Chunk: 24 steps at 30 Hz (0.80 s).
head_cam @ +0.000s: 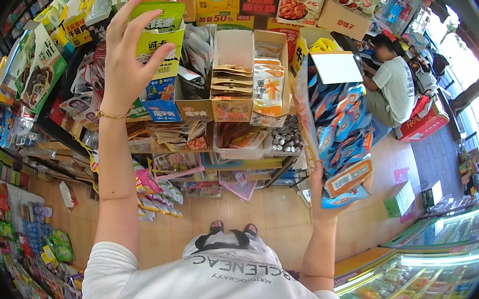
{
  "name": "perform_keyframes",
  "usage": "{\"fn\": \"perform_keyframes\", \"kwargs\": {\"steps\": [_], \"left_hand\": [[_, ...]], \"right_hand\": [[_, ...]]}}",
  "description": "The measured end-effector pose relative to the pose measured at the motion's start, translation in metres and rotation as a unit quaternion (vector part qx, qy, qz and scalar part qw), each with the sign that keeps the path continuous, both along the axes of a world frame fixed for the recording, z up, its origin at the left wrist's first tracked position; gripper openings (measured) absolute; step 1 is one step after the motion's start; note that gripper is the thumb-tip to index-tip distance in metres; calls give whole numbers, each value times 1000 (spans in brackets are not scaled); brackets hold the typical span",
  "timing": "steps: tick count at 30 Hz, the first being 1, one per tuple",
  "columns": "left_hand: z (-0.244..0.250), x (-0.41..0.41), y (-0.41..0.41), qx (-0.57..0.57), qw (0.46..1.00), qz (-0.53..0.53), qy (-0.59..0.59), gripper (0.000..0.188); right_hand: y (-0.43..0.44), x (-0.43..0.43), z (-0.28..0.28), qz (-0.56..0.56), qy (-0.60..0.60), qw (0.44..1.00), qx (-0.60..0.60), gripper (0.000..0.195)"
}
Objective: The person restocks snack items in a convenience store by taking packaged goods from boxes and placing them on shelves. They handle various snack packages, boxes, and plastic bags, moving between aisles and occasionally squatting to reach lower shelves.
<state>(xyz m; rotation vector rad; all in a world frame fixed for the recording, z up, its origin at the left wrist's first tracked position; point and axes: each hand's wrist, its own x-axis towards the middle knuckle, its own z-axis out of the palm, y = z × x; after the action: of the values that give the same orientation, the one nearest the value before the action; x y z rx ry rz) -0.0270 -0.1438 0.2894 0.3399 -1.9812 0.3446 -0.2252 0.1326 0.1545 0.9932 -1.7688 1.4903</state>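
My left hand (131, 50) is raised with its fingers apart at the green snack box (162, 51), which holds upright green packets (162, 13); I cannot tell whether the fingertips touch it. On the other side, my right hand (326, 202) supports a long open carton (306, 117) from its near end. Blue snack packets (335, 115) fill this carton, and an orange-edged packet (349, 177) lies at its near end. The carton's white flap (336, 67) is folded out at the far end. Part of my right hand is hidden behind the carton and packets.
Open boxes of tan packets (232, 78) and white-orange packets (268, 87) stand on the tiered display. Beneath them is a clear plastic tub (242, 143). A person (389, 82) sits at the far right. A lit glass-topped display case (413, 290) borders the right side.
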Motion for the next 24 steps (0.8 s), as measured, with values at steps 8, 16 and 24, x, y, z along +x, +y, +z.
{"fn": "perform_keyframes", "kwargs": {"steps": [8, 16, 24], "left_hand": [[-6, -5, 5, 9, 1000, -10, 3, 30], [-9, -6, 8, -22, 996, -45, 76, 26], [-15, 11, 14, -6, 985, -60, 163, 28]], "right_hand": [[-19, -4, 10, 117, -3, 992, 43, 72], [-65, -32, 12, 81, -39, 991, 102, 80], [-126, -31, 23, -20, -50, 994, 91, 91]]}}
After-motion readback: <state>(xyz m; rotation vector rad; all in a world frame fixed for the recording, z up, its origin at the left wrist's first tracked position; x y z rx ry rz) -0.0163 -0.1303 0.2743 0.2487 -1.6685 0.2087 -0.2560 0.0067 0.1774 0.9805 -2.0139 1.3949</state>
